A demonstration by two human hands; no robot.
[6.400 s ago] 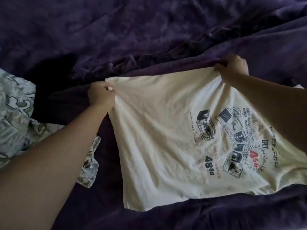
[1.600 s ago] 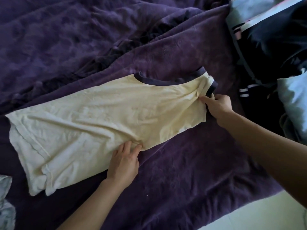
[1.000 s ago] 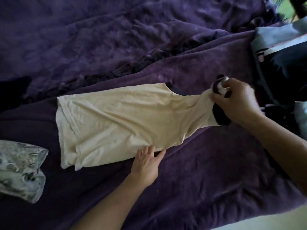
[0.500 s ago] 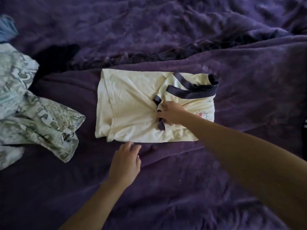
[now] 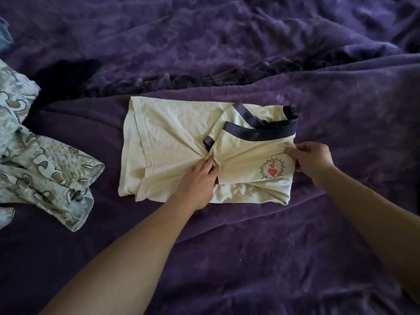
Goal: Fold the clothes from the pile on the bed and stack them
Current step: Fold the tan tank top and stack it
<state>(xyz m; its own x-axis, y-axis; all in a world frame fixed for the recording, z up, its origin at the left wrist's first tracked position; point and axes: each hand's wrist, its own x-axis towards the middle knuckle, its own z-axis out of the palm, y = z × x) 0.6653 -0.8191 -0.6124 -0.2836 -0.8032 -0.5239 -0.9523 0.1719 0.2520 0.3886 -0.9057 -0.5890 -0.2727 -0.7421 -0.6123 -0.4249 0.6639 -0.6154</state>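
Two forearms: bare, reaching up from the bottom edge toward the middle of the bed.
Bedding: crumpled purple plush blanket [image 5: 261, 258], spread under everything, ridged and bunched farther back.
Left hand [image 5: 198, 183]: palm down on the near middle of the shirt, fingers close together, pressing flat where the fabric gathers into creases; nothing gripped, as far as can be seen.
Right hand [image 5: 312, 158]: at the shirt's right edge, fingers curled and pinching that edge beside the small print.
Task garment: pale cream cotton T-shirt with dark navy trim [image 5: 181, 144], lying folded into a rough rectangle at the centre of the blanket, long side running left to right.
Hem: double-stitched edge on the left part, layers slightly offset.
Collar and sleeve bands: navy strips [image 5: 268, 129] on the upper right part, folded over onto the body.
Print: small red emblem inside a spiky green ring [image 5: 272, 167], near the right edge, just beside the right hand's fingers.
Left side: rumpled pale green-grey patterned garment [image 5: 52, 164], unfolded, well apart from the shirt, running off the left edge.
Farther left: dark black patch [image 5: 66, 76] beyond the patterned garment; cannot tell whether cloth or shadow.
Far left corner: sliver of blue fabric [image 5: 4, 35] at the frame edge.
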